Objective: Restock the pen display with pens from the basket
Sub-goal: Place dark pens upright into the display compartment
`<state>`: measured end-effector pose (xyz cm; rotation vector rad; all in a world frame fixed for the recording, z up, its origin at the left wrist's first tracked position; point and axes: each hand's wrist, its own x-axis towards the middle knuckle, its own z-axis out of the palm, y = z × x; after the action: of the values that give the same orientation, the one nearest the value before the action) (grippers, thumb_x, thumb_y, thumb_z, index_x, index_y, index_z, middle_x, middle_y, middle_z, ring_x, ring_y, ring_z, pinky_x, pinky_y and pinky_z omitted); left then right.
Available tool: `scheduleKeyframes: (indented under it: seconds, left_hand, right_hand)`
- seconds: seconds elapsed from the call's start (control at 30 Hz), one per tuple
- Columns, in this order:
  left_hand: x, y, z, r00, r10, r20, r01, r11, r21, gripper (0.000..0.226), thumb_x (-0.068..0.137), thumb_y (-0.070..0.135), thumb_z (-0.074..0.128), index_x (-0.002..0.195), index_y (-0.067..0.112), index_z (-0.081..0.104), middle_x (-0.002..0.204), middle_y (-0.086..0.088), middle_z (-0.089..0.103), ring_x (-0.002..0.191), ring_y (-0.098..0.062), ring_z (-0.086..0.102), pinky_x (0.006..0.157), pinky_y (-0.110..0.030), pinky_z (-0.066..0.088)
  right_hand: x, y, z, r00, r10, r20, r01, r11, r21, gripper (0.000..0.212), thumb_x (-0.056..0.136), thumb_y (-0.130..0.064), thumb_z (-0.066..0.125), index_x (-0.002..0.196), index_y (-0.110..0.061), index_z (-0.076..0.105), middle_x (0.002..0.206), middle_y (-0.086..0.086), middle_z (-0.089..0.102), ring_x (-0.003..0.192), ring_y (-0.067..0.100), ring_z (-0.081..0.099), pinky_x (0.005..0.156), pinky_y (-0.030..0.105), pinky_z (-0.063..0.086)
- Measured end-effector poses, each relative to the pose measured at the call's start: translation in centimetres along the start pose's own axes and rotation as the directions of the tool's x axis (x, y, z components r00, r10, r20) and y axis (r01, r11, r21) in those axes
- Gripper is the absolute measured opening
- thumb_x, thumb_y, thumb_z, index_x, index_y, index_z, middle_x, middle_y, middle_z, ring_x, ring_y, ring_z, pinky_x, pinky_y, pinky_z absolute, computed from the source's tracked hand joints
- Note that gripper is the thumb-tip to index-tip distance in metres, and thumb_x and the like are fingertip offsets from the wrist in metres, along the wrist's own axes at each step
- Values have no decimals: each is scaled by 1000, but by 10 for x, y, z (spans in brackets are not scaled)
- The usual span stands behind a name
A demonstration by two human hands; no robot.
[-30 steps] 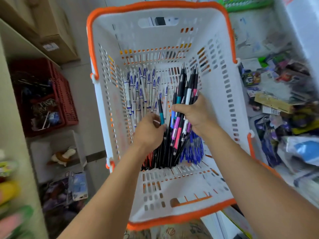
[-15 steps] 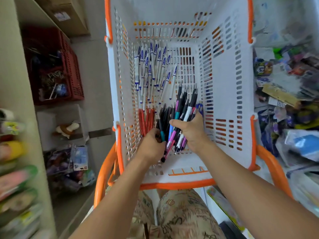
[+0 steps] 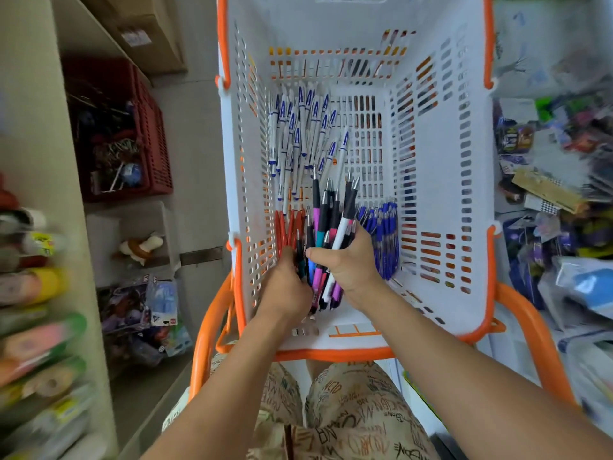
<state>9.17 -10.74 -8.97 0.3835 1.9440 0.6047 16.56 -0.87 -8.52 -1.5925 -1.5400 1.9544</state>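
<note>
Clearly the bundle of black pens [image 3: 326, 234] is light, stiff and slick, apt to slide apart, so it wants holding round the middle. That is where the right hand [image 3: 351, 270] has its fingers wrapped, tips pointing away; the left hand [image 3: 285, 287] curls on a pen at the bundle's near end. Beyond the fingers lie white pens [image 3: 305, 134], blue pens [image 3: 381, 234] just right, red pens [image 3: 288, 224] just left. The basket [image 3: 441, 180] walls stand close, so I judge straight up the open way.
</note>
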Motion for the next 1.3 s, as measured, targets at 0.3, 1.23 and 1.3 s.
scheduleKeyframes:
  seconds: [0.3,1.23,1.3]
  left_hand:
    - [-2,1,-8,984,-57,166,98,963,-252,56,87,-6,39,134,22,46,112,-3,67,95,-14,64,74,-28,57]
    - [21,18,13,948,-95,305,295,624,-723,34,77,4,76,107,17,67,100,-16,76,90,-30,75,78,-42,59]
    - [22,18,12,942,-57,330,288,640,-712,38,77,0,74,112,12,68,103,-21,75,92,-35,74,79,-47,59]
  right_hand:
    - [-9,8,10,994,96,59,-92,994,-54,40,69,15,79,83,-16,58,71,3,63,58,7,62,59,24,56]
    - [-23,21,3,973,156,172,-67,899,-433,117,71,-2,72,161,-22,1,169,-6,-1,156,15,-2,127,44,16]
    - [-25,19,-6,968,123,219,41,783,-621,124,71,-20,76,160,-26,-11,167,-11,-16,153,13,-18,127,47,3]
